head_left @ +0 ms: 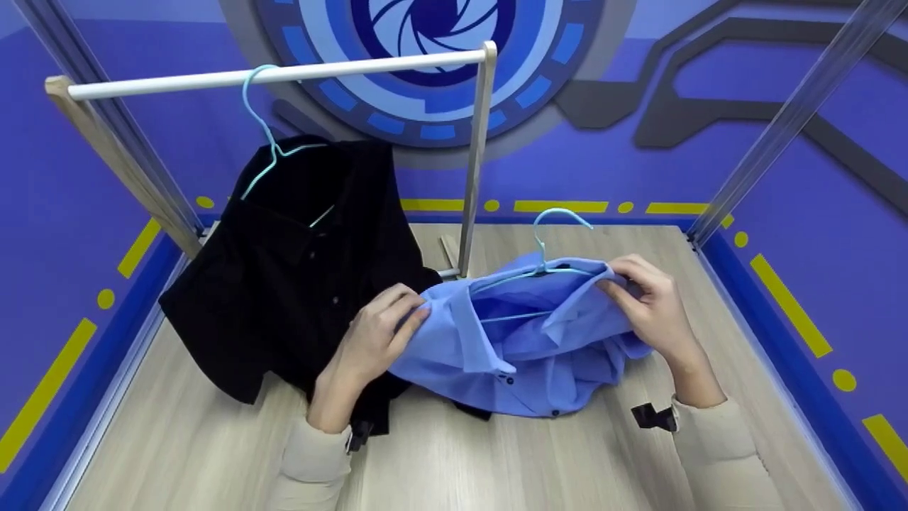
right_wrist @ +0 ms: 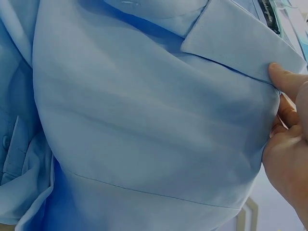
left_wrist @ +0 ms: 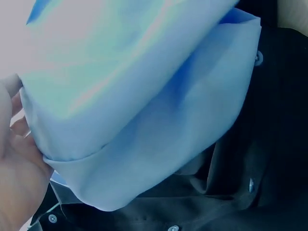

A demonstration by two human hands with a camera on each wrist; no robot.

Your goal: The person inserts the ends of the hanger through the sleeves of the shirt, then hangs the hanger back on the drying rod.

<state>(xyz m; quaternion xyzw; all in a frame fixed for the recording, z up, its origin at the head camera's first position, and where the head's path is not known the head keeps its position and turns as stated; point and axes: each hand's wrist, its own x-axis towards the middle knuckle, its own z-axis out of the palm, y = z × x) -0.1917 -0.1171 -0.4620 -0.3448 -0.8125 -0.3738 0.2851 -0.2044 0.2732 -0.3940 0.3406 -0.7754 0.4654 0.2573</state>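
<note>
Between the two hands is a light blue shirt (head_left: 454,333) with a collar, draped over a pale turquoise hanger (head_left: 543,248) whose hook sticks up from the neck opening. My left hand (head_left: 379,330) pinches the shirt at its left shoulder, thumb in front. At the opposite side, my right hand (head_left: 649,301) pinches the cloth beside the collar; in the right wrist view its thumb (right_wrist: 284,79) presses on the collar's edge. The shirt's lower part bunches in folds close over the table. In the left wrist view the blue cloth (left_wrist: 144,120) overlaps a black shirt (left_wrist: 279,120).
A rack with a white rail (head_left: 383,65) and wooden posts stands at the back left. From it hangs the black shirt (head_left: 284,284) on another turquoise hanger (head_left: 269,142), its hem reaching the wooden table (head_left: 496,468). Blue panelled walls (head_left: 801,184) enclose the table.
</note>
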